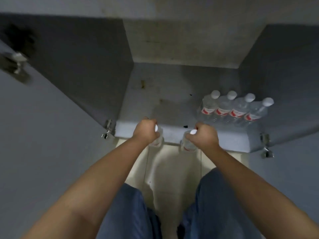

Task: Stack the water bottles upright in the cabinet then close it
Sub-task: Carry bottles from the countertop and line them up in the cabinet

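Our left hand grips a clear plastic white-capped water bottle and our right hand another, both upright at the grey open cabinet's front edge; four red-labelled bottles stand along its right side

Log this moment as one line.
left hand: grips bottle | right hand: grips bottle | cabinet: open, four bottles upright

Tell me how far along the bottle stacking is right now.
Done: four bottles stand upright in a row at the right of the cabinet floor. In hand: the left hand and right hand each hold one bottle by its top at the cabinet's front edge. Left: set both inside, then shut the left door and right door, both open.
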A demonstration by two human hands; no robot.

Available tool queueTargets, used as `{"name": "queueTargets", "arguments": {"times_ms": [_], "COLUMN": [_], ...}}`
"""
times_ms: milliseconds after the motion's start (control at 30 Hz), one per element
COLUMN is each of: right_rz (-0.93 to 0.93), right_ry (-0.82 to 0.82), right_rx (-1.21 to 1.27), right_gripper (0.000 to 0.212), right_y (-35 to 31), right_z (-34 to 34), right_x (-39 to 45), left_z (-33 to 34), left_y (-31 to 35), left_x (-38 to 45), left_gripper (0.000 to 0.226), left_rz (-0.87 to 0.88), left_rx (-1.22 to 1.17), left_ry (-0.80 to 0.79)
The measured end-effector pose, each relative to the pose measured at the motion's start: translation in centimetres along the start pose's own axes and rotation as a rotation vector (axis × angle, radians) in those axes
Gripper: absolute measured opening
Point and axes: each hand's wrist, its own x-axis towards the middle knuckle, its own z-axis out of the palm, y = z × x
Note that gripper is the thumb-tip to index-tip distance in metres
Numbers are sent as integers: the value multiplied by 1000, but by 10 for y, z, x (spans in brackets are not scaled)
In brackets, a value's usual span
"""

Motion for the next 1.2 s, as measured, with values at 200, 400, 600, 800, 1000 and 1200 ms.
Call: {"name": "queueTargets", "arguments": {"times_ms": [200, 400, 600, 800, 1000, 1200], "right_rz": [2, -212, -531, -453, -362, -336], "right_ry": [156, 198, 81, 15, 88, 111], "right_rx": [-46, -282, -330, -433, -487, -500], "right_gripper": [38, 47, 45, 32, 40, 45], "right_y": [12, 11, 39, 16, -5, -12], "right_z": [35, 30, 25, 8, -5, -7], "right_x": [62, 66, 68, 91, 120, 143], "left_z": [33, 43, 45, 48, 48, 47], "left_y": [-3, -1, -9, -14, -17, -13], "left_x": [58, 72, 89, 95, 89, 86], "left_gripper": [38, 44, 52, 62, 63, 60], "left_rz": [32, 107, 191, 226, 186, 167], "left_rx": [12, 234, 78, 105, 140, 135], "left_ry": [132, 230, 188, 196, 175, 175]}}
